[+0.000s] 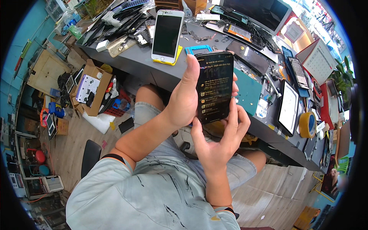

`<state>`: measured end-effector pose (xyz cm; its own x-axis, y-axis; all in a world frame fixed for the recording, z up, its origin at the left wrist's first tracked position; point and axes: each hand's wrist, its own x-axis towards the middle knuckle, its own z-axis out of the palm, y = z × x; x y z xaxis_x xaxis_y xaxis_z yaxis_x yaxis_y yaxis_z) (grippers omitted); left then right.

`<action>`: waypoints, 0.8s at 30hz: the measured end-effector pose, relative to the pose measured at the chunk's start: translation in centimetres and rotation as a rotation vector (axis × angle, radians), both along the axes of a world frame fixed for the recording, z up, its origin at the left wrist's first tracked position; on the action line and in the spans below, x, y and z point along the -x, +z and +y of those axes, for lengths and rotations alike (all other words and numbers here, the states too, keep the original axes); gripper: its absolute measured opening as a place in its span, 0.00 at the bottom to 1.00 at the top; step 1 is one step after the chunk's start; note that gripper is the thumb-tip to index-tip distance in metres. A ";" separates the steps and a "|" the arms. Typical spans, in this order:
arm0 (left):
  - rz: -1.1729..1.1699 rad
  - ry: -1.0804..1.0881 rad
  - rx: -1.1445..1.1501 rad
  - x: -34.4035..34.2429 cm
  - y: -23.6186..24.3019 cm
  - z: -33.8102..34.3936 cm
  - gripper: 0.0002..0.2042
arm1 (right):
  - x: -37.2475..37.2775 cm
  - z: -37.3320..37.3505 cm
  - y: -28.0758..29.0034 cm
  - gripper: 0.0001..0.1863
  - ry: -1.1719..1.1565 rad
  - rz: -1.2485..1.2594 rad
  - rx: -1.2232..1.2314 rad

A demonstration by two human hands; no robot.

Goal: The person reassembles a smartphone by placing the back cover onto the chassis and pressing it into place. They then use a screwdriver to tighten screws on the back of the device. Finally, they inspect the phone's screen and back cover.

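Observation:
A dark smartphone (215,88) stands nearly upright between my hands, its screen lit with a lock screen and a list of notifications. My left hand (184,92) holds its left side, the thumb pointing up along the edge and the fingers mostly hidden behind it; fingertips show at the right edge. Lower down, my right hand (222,143) grips the phone's bottom part, thumb by the lower left corner and fingers on the right edge. Just beyond, on the bench, a white phone (167,36) with a dark screen leans on a yellow stand (174,57).
The grey workbench (134,61) carries a blue frame (198,49), a teal mat (247,92), a tablet (288,107), a roll of yellow tape (307,124) and heaps of phone parts. A monitor (260,13) stands behind. On the floor at left sits a cardboard box (92,88).

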<state>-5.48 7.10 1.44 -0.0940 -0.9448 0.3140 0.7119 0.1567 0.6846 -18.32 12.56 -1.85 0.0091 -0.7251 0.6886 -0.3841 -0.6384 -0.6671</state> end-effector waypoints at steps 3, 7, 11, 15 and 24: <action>-0.031 0.032 -0.019 0.2 0.4 0.3 0.47 | 0.1 0.0 0.0 0.49 0.010 -0.007 0.010; -0.057 0.046 -0.014 0.1 0.7 0.5 0.41 | 0.2 0.2 0.2 0.49 -0.027 0.052 0.030; -0.179 0.090 -0.014 0.0 1.5 0.9 0.30 | 0.1 0.3 0.0 0.49 -0.033 0.016 0.040; -0.180 0.119 -0.020 0.0 1.6 1.3 0.28 | 0.1 0.7 0.0 0.49 -0.057 0.060 0.046; -0.260 0.176 0.147 -0.1 1.5 2.3 0.25 | 0.0 1.1 -0.6 0.46 -0.076 0.095 0.077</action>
